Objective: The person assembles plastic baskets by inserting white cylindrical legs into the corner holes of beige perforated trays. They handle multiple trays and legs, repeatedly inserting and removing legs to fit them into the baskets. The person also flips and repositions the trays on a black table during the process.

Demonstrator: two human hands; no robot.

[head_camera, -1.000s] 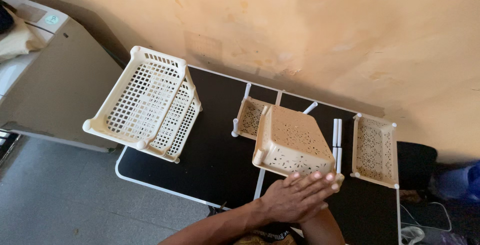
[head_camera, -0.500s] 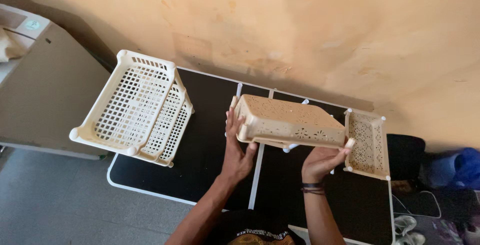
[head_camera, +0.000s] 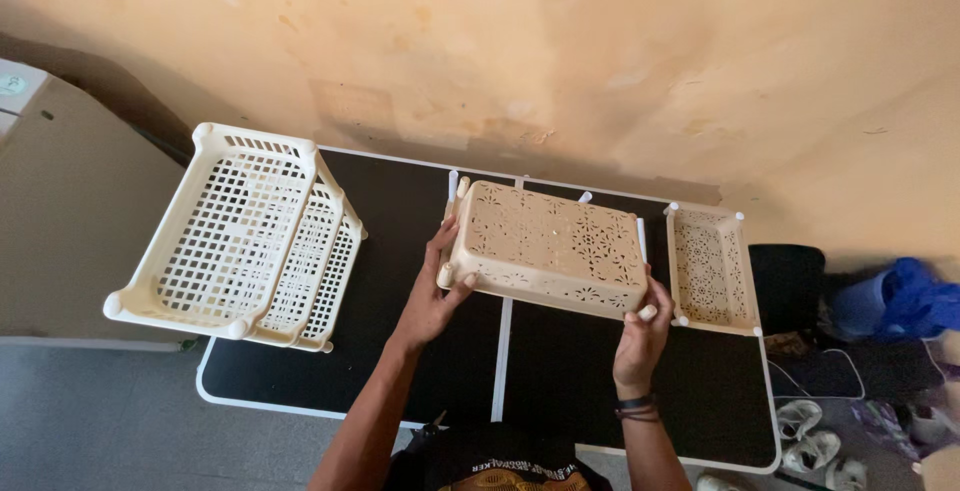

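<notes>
Hands grip a beige basket upside down at frame centre, above the black table: left hand clasps its left end, right hand pinches the lower right corner. That thin corner hold looks likely to slip, tipping the basket onto the tray at right. White baskets sit at left.

Shoes cut off at bottom edge
</notes>
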